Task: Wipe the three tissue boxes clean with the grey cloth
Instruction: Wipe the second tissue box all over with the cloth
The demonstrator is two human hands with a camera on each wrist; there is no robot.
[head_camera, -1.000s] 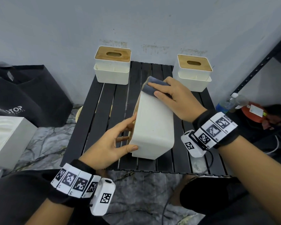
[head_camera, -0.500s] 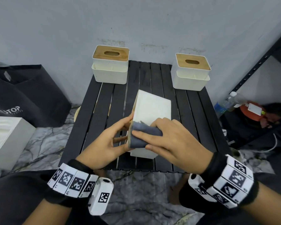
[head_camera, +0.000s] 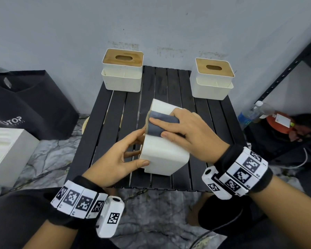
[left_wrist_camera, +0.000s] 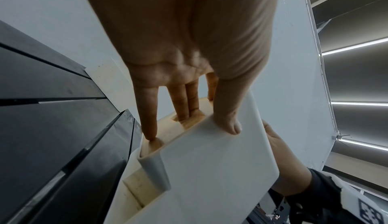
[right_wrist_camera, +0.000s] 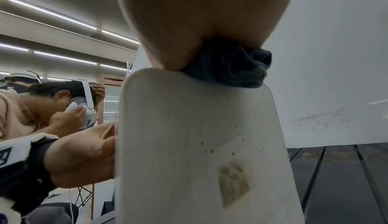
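A white tissue box lies on its side mid-table, wooden lid facing left. My left hand grips its near end, thumb on the upper face; in the left wrist view two fingers reach into the lid slot of the box. My right hand holds the bunched grey cloth and presses it on the upper face near the lid edge. The right wrist view shows the cloth squeezed under my palm against the box. Two more tissue boxes stand upright at the back left and back right.
The black slatted table stands against a grey wall. On the floor to the left are a black bag and a white box. A black shelf frame, a water bottle and an orange object crowd the right side.
My right hand swept the cloth from the box's far end to its near end, then back up to the middle. My left hand kept its grip and the box stayed put.
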